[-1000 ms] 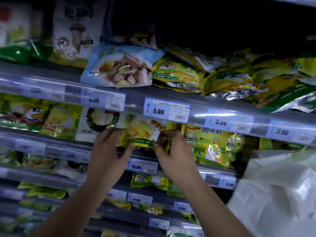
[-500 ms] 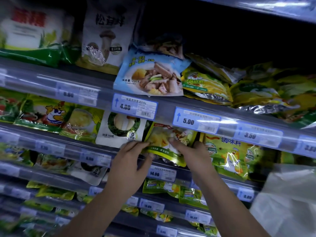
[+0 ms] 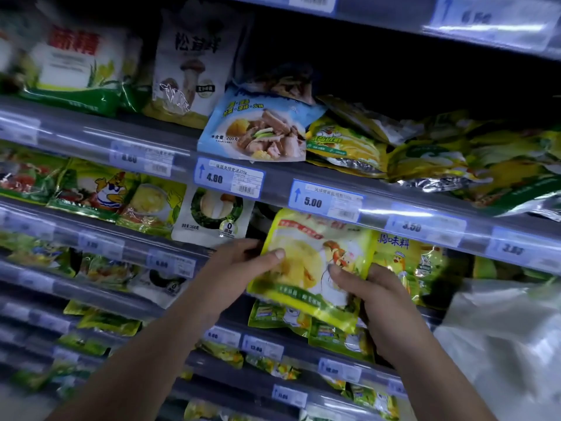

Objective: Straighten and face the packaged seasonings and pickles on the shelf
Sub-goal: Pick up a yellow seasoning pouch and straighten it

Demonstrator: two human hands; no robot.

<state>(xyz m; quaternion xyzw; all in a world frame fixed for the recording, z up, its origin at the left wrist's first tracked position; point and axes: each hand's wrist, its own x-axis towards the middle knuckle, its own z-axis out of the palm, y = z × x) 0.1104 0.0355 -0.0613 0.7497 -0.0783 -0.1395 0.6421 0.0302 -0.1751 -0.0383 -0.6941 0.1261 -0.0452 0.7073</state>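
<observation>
A yellow-green seasoning packet (image 3: 309,268) with a chicken picture is held upright and a little tilted in front of the middle shelf. My left hand (image 3: 239,271) grips its left edge, thumb on the front. My right hand (image 3: 373,296) holds its lower right corner, thumb across the face. To its left stands a white mushroom seasoning packet (image 3: 212,217); to its right a yellow packet with a chick (image 3: 406,262). Above, a blue soup packet (image 3: 258,129) leans out over the shelf rail.
Shelf rails with price tags, such as the 4.80 tag (image 3: 229,177) and the 5.00 tag (image 3: 326,202), run across the view. Slumped yellow-green foil packets (image 3: 455,159) crowd the upper shelf at the right. A white plastic bag (image 3: 504,344) hangs at the lower right.
Both hands have drawn the yellow-green packet out from the shelf and turned it face forward, closer to the camera. The view has shifted up and to the left.
</observation>
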